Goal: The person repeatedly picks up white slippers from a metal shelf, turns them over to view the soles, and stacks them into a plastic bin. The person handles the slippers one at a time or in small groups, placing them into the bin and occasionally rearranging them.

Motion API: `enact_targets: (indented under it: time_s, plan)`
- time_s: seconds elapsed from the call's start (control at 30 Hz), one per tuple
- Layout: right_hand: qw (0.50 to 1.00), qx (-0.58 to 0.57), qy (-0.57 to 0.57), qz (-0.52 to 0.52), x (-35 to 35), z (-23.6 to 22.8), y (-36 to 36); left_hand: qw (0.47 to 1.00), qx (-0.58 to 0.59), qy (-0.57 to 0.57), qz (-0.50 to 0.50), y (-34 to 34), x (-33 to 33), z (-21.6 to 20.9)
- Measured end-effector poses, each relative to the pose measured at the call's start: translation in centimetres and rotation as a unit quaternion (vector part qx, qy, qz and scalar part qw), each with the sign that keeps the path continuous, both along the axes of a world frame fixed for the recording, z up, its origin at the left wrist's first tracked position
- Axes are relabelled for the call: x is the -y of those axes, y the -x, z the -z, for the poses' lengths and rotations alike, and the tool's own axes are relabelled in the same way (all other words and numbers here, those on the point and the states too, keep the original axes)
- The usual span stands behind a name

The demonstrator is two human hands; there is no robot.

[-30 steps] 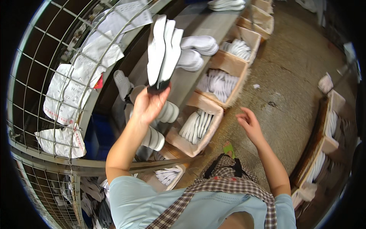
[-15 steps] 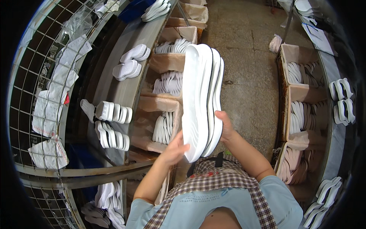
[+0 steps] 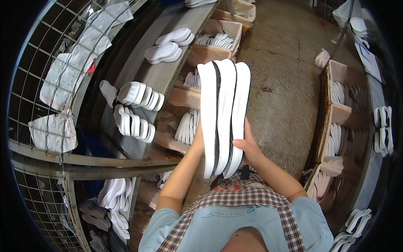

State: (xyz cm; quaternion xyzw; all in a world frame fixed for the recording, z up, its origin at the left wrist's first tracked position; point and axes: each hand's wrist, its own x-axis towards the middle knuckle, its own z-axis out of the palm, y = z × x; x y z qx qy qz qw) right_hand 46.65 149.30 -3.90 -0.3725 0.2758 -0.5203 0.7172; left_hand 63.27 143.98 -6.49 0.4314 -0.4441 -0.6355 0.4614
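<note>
Both hands, left point(image 3: 198, 140) and right point(image 3: 247, 147), clamped the upright soles point(image 3: 222, 117) from either side; pressed unevenly, one sole risked sliding out to the floor point(image 3: 281, 92).

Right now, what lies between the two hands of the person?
In the head view, a stack of white shoe soles stands on edge between the left hand and the right hand; both hands press against it.

- A stack of white shoe soles point(image 3: 222, 117) stands upright between both hands.
- The left hand point(image 3: 198, 138) presses its left side; the right hand point(image 3: 247, 147) grips its right.
- More soles point(image 3: 134, 110) lie along the shelf point(image 3: 168, 75) near its edge, above cardboard boxes point(image 3: 184, 96).
</note>
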Motion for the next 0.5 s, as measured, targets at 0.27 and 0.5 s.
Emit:
enact_targets:
  time_s: [0.27, 0.5]
  plan:
    - [0.994, -0.055, 0.09, -0.012, -0.4, 0.8, -1.7, 0.991, -0.095, -0.089, -0.038, -3.2, -0.6, 2.4]
    - [0.996, -0.034, 0.083, -0.018, -0.4, 0.9, -2.0, 0.984, -0.142, -0.091, -0.053, -3.7, -0.3, 3.3]
